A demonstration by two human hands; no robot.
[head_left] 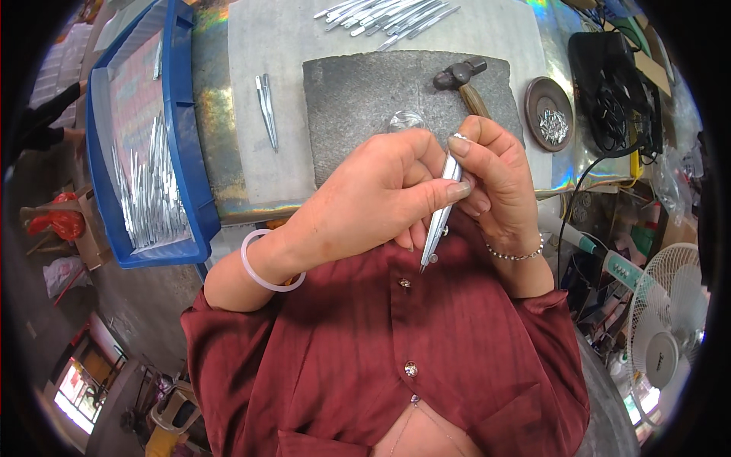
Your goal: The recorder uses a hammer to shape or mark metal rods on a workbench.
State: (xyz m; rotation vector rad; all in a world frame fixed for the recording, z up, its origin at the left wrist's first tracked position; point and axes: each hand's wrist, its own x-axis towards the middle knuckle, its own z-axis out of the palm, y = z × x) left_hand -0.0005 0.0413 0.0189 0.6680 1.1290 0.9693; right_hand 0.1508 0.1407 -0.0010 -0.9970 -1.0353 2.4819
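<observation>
Left hand (pixel 381 179) and right hand (pixel 499 164) pinch one metal piece (pixel 436 227), seemingly unfinished; strips (pixel 388 19) on the table (pixel 209 95) likely wait; tray (pixel 200 152) pieces (pixel 156 194) may be done.

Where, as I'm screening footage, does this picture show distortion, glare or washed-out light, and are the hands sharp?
In the head view, the tray bows near the left rim; also in the head view, rainbow glare marks the table, the lower-left window is washed out, and the left hand, right hand and metal tool look fairly sharp.
</observation>
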